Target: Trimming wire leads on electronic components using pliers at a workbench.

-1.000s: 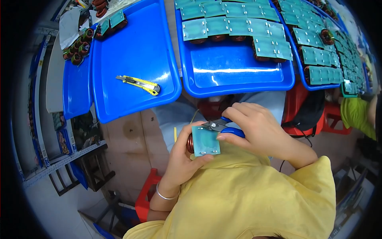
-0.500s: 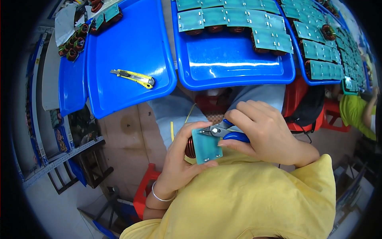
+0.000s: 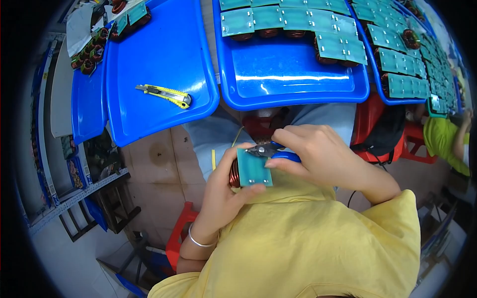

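Note:
My left hand [image 3: 222,191] grips a green circuit board [image 3: 255,169] by its edges above my lap. A copper-wound coil [image 3: 234,174] sits on the underside of this board, beside my left fingers. In my right hand [image 3: 318,154] are blue-handled cutting pliers [image 3: 278,152], their jaws at the board's upper left corner. Small metal solder points show along the board's top and bottom edges. Whether the jaws are closed on a pin is too small to tell.
Ahead, a blue tray [image 3: 164,119] holds a yellow utility knife [image 3: 166,96]. Rows of coil-backed boards [image 3: 293,19] fill part of another blue tray [image 3: 298,103]. Loose copper coils [image 3: 89,54] lie far left. A red stool [image 3: 179,233] stands at my left; a person in a bright shirt [image 3: 439,139] is far right.
Both hands have shifted slightly up and left with the board and the pliers. The plier jaws have moved closer to the board's upper left corner.

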{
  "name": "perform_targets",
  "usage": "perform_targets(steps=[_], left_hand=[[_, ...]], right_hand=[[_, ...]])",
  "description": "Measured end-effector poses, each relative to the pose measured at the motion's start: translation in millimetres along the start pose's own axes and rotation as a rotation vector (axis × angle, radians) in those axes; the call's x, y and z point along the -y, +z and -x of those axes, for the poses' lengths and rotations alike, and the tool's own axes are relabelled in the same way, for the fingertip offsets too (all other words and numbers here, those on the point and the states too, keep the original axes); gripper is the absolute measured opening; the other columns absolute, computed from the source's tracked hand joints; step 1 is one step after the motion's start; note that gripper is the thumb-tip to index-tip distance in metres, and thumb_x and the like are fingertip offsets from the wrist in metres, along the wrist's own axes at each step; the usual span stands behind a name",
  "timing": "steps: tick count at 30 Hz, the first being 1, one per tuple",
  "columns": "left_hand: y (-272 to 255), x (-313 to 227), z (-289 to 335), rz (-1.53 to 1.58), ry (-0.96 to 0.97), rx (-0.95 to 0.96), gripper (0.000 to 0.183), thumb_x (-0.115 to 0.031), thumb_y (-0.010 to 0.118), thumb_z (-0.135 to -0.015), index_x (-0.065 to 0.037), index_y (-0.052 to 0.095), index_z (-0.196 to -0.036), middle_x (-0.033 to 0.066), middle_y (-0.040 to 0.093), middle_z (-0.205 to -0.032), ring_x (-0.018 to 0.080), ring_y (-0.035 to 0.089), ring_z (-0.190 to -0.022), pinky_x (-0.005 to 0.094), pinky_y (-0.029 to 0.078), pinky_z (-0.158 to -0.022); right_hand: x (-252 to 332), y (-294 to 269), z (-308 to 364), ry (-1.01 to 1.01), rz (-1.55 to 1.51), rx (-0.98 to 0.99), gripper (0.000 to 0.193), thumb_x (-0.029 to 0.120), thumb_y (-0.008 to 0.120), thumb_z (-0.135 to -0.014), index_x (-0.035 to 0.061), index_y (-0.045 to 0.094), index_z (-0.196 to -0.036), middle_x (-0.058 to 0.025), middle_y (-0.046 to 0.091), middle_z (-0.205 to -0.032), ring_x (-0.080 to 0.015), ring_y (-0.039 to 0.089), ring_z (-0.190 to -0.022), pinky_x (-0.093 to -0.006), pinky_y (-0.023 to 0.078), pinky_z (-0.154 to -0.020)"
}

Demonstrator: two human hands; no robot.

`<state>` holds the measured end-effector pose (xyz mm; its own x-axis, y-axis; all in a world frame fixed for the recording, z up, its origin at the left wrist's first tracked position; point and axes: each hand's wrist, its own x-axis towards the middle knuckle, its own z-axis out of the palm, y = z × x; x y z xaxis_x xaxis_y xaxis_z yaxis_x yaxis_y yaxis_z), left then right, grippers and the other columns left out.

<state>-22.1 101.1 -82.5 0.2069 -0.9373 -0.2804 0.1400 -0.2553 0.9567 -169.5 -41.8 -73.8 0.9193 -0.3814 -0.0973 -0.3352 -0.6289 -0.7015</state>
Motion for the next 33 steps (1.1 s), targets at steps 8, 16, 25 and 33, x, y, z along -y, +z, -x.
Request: perform_targets(steps=[8, 16, 25, 33], left_hand=[[-16.2, 86.0, -25.6, 0.051, -0.416, 0.058, 0.031, -0.028, 0.049, -0.093, 0.002, 0.055, -0.092, 0.0052, 0.056, -0.068, 0.0083, 0.052, -0.053, 0.0200, 0.037, -0.043], [-15.9, 66.6, -10.1, 0.278, -0.328, -0.039, 0.032, -0.026, 0.044, -0.094, 0.004, 0.053, -0.102, 0.0064, 0.057, -0.074, 0.0087, 0.051, -0.056, 0.0203, 0.039, -0.049], [-25.1, 17.5, -14.5, 0.232, -0.257, 0.332, 0.055, -0.016, 0.067, -0.078, 0.003, 0.042, -0.123, 0.0093, 0.058, -0.092, 0.0155, 0.060, -0.075, 0.0231, 0.047, -0.060], [-95.7, -52.2, -62.9, -0.102, 0.162, -0.030, 0.046, -0.011, 0.069, -0.074, 0.000, 0.052, -0.116, 0.0093, 0.056, -0.107, 0.0113, 0.054, -0.080, 0.0215, 0.045, -0.064]], right_hand=[[-72.6, 71.7, -25.6, 0.317, -0.304, 0.472, 0.042, 0.041, 0.050, -0.089, 0.0000, 0.061, -0.090, -0.0198, 0.061, -0.076, -0.0344, 0.059, -0.073, -0.0388, 0.045, -0.064], [-42.0, 24.0, -18.1, 0.226, -0.415, 0.299, 0.039, 0.031, 0.069, -0.076, 0.0033, 0.056, -0.101, -0.0130, 0.063, -0.096, -0.0288, 0.061, -0.086, -0.0359, 0.046, -0.074], [4.6, -12.6, -25.3, -0.296, -0.420, 0.101, 0.049, 0.018, 0.077, -0.065, 0.0035, 0.050, -0.103, -0.0133, 0.055, -0.100, -0.0324, 0.054, -0.097, -0.0377, 0.043, -0.081], [-15.4, -65.0, -40.0, -0.163, 0.288, -0.473, 0.048, 0.006, 0.074, -0.058, 0.0038, 0.050, -0.099, -0.0115, 0.056, -0.099, -0.0304, 0.053, -0.093, -0.0375, 0.041, -0.080]])
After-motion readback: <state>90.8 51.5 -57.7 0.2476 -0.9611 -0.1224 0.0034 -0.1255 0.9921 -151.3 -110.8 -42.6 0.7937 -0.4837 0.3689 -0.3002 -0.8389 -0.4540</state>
